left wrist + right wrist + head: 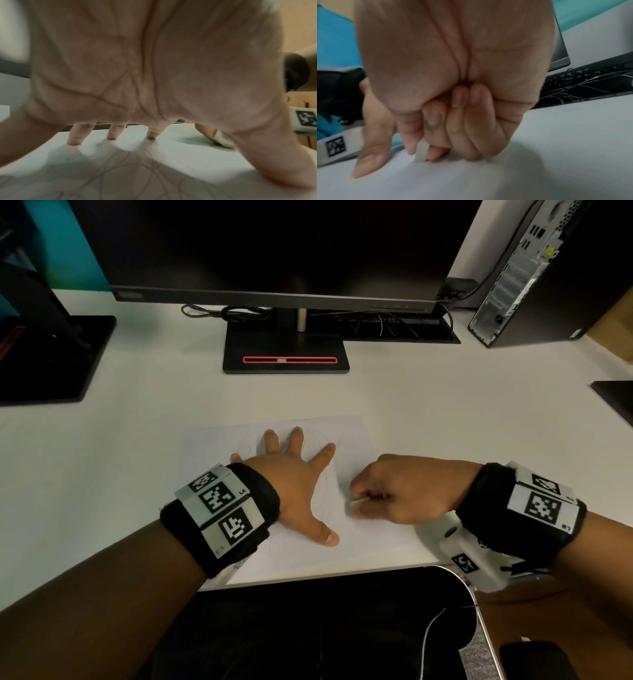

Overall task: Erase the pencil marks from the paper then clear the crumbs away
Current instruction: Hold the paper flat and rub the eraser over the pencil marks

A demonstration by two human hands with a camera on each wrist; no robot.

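Head view: a white paper sheet (356, 440) with faint pencil loops (120, 166) is pinned flat on the white desk (137, 457) by the splayed left hand (291, 484); a small white eraser (421, 151) is pinched against the sheet by the right hand (400, 491).

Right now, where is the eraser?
The eraser is pinched in the right hand, its tip down on the right part of the paper, just right of the left hand spread flat on the sheet.
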